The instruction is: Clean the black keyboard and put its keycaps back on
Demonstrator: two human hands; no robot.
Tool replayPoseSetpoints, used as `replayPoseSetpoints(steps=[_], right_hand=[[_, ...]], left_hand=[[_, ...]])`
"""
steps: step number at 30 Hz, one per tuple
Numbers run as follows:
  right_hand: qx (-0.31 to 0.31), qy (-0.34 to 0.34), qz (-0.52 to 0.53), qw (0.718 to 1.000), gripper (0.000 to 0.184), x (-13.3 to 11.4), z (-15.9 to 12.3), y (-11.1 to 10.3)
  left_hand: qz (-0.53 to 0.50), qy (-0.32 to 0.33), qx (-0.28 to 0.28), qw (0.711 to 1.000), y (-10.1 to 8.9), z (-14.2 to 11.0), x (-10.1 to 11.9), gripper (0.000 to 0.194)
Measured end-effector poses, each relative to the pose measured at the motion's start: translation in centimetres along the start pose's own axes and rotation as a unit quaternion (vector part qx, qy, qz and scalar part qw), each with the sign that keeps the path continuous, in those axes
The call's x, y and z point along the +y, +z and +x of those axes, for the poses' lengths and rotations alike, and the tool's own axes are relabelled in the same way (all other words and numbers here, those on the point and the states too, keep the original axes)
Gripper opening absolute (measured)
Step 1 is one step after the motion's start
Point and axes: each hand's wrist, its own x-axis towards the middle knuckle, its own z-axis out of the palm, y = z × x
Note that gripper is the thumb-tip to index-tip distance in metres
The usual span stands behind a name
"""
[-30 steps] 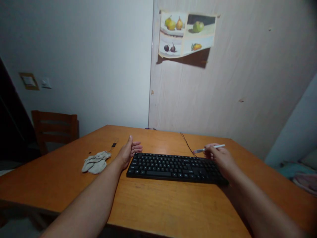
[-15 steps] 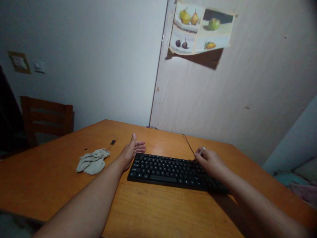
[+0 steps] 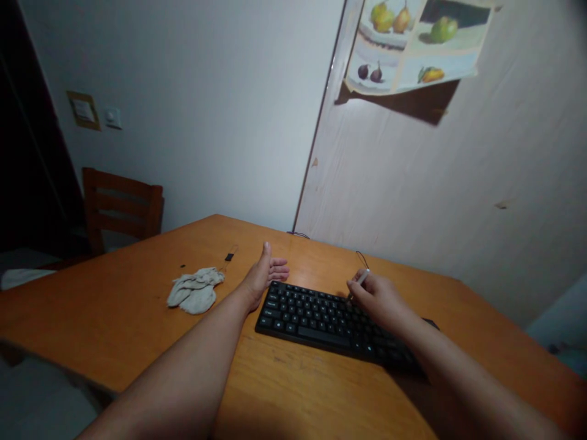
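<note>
A black keyboard (image 3: 312, 318) lies on the wooden table in front of me. Beside its left end is my left hand (image 3: 266, 278), thumb up and fingers stretched out, holding nothing. My right hand (image 3: 373, 293) is over the right half of the keys. Its fingers pinch a thin, light-coloured stick (image 3: 362, 277), whose lower tip points down at the upper key rows; its exact kind is unclear. My right hand and forearm cover part of the keyboard's right side.
Left of my left arm lies a crumpled grey cloth (image 3: 197, 290), with a small black tag (image 3: 229, 257) on a string behind it. A dark cord (image 3: 362, 259) runs behind the keyboard. A wooden chair (image 3: 121, 205) stands at the table's far left, near the wall.
The view has turned left, so the scene sits further right. My right hand has moved left along the keyboard, and the light stick shows more clearly. My left hand stays beside the keyboard.
</note>
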Motion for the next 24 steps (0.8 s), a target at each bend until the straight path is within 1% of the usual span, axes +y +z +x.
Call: replayPoseSetpoints(steps=[4,11,15,19,24], right_hand=[[-0.017,-0.009,0.026,0.999,0.023,-1.6,0.8,1.2],[-0.025,-0.036,0.024,0.999,0.023,-4.7,1.8,2.7],[-0.026,-0.042,0.02,0.999,0.022,-5.7,2.4,3.7],[-0.037,-0.055,0.051,0.996,0.022,-6.7,3.1,4.6],[-0.028,-0.072,0.072,0.994,0.023,-8.0,3.6,5.9]], left_hand=[[0.002,-0.002,-0.006,1.0,0.0,0.1,-0.2,0.098],[0.008,-0.003,-0.016,1.0,0.2,0.1,-0.2,0.099],[0.006,-0.007,-0.012,1.0,0.4,0.1,-0.2,0.1],[-0.003,-0.012,-0.017,1.0,0.4,0.3,-0.2,0.102],[-0.007,-0.014,-0.016,1.0,0.5,0.3,-0.1,0.1]])
